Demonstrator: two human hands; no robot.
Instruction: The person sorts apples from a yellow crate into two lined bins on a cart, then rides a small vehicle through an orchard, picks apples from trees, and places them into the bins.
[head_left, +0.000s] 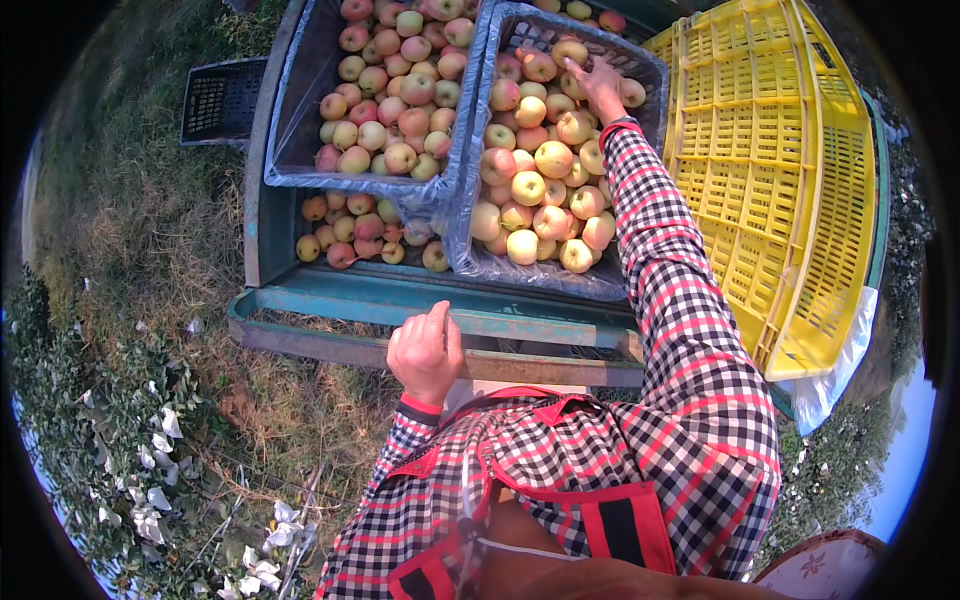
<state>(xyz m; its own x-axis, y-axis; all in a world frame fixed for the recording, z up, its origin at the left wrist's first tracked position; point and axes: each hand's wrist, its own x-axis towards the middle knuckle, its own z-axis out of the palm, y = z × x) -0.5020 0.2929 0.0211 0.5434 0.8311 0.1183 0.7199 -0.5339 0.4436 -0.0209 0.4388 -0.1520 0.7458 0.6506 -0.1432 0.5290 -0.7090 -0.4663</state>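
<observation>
My right hand (598, 84) reaches into the far part of a plastic-lined crate (459, 247) of apples. Its fingertips touch a yellowish apple (570, 52); whether they grip it I cannot tell. Near the cart's front rail (525, 321), my left hand (426, 352) is curled with the thumb raised; whether its fingers close on something is hidden. Left of this crate, a second lined crate (279, 142) holds many red and yellow apples (418, 88). Below that one, loose apples (368, 226) lie on the bed of the green metal cart.
Stacked yellow plastic crates (739, 172) stand on the right, with clear plastic film (836, 367) hanging beneath. A dark crate (223, 101) sits beyond the cart's left side. Dry grass (165, 217) and leafy plants with white wrappings (150, 517) lie to the left.
</observation>
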